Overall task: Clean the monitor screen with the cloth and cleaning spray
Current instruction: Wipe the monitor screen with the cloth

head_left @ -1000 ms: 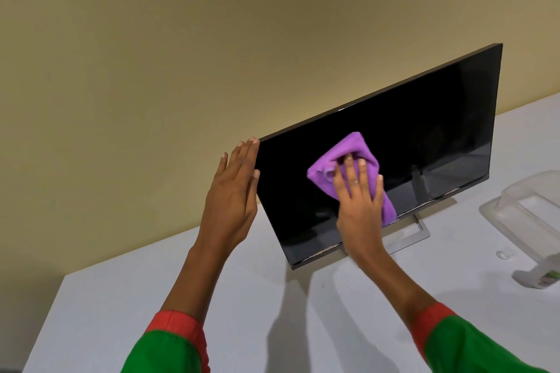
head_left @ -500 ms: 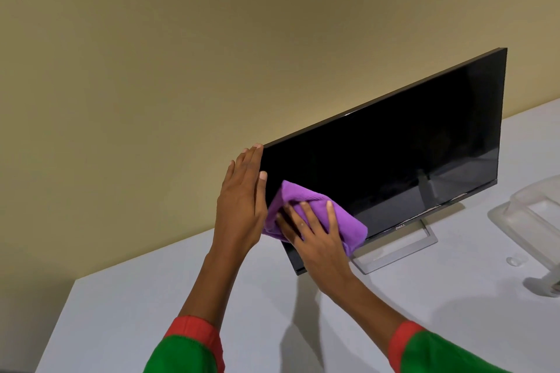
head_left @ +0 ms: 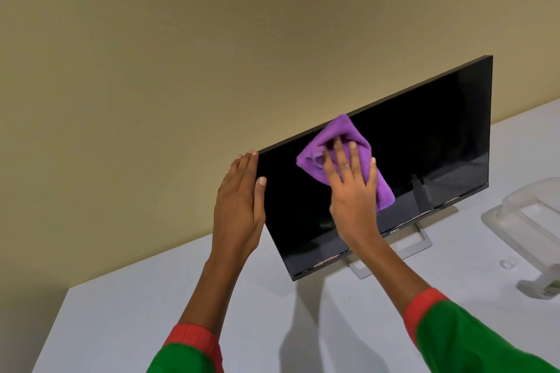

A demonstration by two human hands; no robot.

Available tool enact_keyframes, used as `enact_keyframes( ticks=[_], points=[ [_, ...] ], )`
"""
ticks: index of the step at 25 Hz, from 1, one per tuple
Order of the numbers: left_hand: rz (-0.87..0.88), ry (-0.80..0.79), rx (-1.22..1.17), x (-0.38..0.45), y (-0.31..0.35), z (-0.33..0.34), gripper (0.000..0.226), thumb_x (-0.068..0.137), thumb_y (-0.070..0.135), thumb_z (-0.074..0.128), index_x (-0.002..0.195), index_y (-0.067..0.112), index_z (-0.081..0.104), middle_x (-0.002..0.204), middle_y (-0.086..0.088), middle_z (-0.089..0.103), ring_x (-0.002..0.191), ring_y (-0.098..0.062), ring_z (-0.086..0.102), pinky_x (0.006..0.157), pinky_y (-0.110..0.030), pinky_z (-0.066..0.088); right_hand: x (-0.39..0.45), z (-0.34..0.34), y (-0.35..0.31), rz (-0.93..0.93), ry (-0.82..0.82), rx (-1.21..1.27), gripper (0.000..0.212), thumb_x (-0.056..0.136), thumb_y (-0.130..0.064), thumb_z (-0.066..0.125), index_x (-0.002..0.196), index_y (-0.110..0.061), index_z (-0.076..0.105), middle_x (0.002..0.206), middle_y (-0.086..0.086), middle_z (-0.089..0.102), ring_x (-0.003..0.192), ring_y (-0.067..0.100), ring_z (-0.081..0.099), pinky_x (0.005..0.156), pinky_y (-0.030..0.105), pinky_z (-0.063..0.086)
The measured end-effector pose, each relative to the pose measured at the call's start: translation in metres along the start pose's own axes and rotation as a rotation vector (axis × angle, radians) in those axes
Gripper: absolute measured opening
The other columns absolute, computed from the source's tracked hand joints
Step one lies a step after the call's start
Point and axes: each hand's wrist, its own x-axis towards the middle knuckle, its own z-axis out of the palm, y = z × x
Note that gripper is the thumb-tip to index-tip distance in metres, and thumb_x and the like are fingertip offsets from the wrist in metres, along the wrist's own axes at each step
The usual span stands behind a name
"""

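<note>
Purple cloth [head_left: 357,142], one, pressed flat by the spread right hand [head_left: 353,191] on one monitor [head_left: 424,136]; left hand [head_left: 239,206], fingers together, braces its edge.

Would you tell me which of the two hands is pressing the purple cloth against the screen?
The right hand, flat on the cloth; the left hand only steadies the monitor edge.

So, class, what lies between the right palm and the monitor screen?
The purple cloth, pressed flat under the right hand against the monitor screen, in the head view.
</note>
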Motion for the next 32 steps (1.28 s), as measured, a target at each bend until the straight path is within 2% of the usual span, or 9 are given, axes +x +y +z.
enact_keyframes(
  ticks=[5, 8, 12, 14, 17, 22, 25, 27, 32],
  points=[
    [-0.051, 0.047, 0.001, 0.0, 0.01, 0.004, 0.042, 0.1, 0.024, 0.028, 0.142, 0.019, 0.032, 0.149, 0.001, 0.035, 0.139, -0.006, 0.018, 0.113, -0.028, 0.015, -0.049, 0.018, 0.01, 0.178, -0.082, -0.032, 0.096, 0.068, 0.012, 0.066, 0.147, -0.014, 0.019, 0.155, 0.013, 0.02, 0.143, 0.036, 0.015, 0.108, 0.062, 0.028],
    [-0.056, 0.063, 0.045, 0.0, 0.013, 0.006, 0.041, 0.1, 0.023, 0.028, 0.14, 0.02, 0.036, 0.147, 0.002, 0.038, 0.139, -0.01, 0.026, 0.109, -0.031, 0.017, -0.082, 0.025, -0.002, 0.155, -0.168, -0.046, 0.102, 0.059, 0.012, 0.072, 0.145, -0.014, 0.022, 0.153, 0.012, 0.022, 0.141, 0.038, 0.019, 0.103, 0.063, 0.034],
    [-0.068, 0.085, 0.111, 0.003, 0.016, 0.005, 0.037, 0.1, 0.025, 0.027, 0.134, 0.027, 0.041, 0.139, 0.009, 0.043, 0.122, -0.006, 0.043, 0.097, -0.033, 0.018, -0.082, 0.024, -0.025, 0.018, -0.18, -0.035, 0.105, 0.055, 0.006, 0.077, 0.144, -0.015, 0.027, 0.149, 0.012, 0.036, 0.137, 0.036, 0.026, 0.097, 0.069, 0.036],
    [-0.068, 0.096, 0.136, 0.003, 0.016, 0.005, 0.036, 0.1, 0.025, 0.028, 0.133, 0.027, 0.042, 0.138, 0.009, 0.044, 0.119, -0.007, 0.046, 0.095, -0.033, 0.018, -0.061, 0.017, -0.03, -0.055, -0.122, -0.004, 0.095, 0.062, 0.004, 0.072, 0.144, -0.016, 0.027, 0.146, 0.012, 0.042, 0.137, 0.035, 0.027, 0.097, 0.071, 0.034],
    [-0.062, 0.125, 0.15, 0.002, 0.017, 0.008, 0.037, 0.1, 0.026, 0.027, 0.134, 0.026, 0.042, 0.139, 0.008, 0.045, 0.125, -0.009, 0.044, 0.098, -0.037, 0.02, -0.021, 0.001, -0.027, -0.072, -0.06, 0.076, 0.075, 0.075, 0.0, 0.05, 0.144, -0.017, 0.029, 0.149, 0.011, 0.039, 0.139, 0.033, 0.022, 0.1, 0.07, 0.031],
    [-0.096, 0.107, 0.306, 0.001, 0.022, 0.021, 0.047, 0.097, 0.035, 0.021, 0.141, 0.021, 0.031, 0.15, 0.003, 0.033, 0.14, -0.011, 0.023, 0.104, -0.045, 0.017, 0.015, -0.011, 0.011, 0.126, -0.053, 0.1, 0.089, 0.069, 0.011, 0.061, 0.147, -0.017, 0.027, 0.156, 0.009, 0.022, 0.144, 0.032, 0.012, 0.109, 0.063, 0.023],
    [-0.05, 0.032, 0.468, 0.002, 0.02, 0.025, 0.058, 0.096, 0.045, 0.02, 0.144, 0.013, 0.022, 0.155, -0.005, 0.02, 0.144, -0.022, 0.012, 0.108, -0.052, 0.011, 0.008, -0.006, 0.044, 0.283, -0.074, 0.12, 0.086, 0.074, 0.01, 0.057, 0.148, -0.014, 0.022, 0.158, 0.01, 0.016, 0.145, 0.031, 0.008, 0.11, 0.061, 0.026],
    [0.001, 0.002, 0.549, 0.008, 0.024, 0.025, 0.062, 0.095, 0.049, 0.021, 0.143, 0.01, 0.022, 0.155, -0.007, 0.021, 0.144, -0.026, 0.011, 0.11, -0.054, 0.006, -0.009, 0.001, 0.06, 0.363, -0.097, 0.138, 0.081, 0.078, 0.011, 0.056, 0.148, -0.011, 0.021, 0.157, 0.013, 0.017, 0.145, 0.032, 0.009, 0.112, 0.059, 0.025],
    [0.198, -0.114, 0.467, 0.033, 0.049, 0.036, 0.062, 0.097, 0.047, 0.027, 0.145, 0.008, 0.019, 0.154, -0.011, 0.022, 0.143, -0.022, 0.015, 0.117, -0.038, 0.002, -0.067, 0.018, 0.059, 0.479, -0.179, 0.191, 0.084, 0.073, 0.014, 0.061, 0.146, -0.006, 0.024, 0.155, 0.016, 0.02, 0.143, 0.037, 0.014, 0.107, 0.061, 0.032]
  ],
)
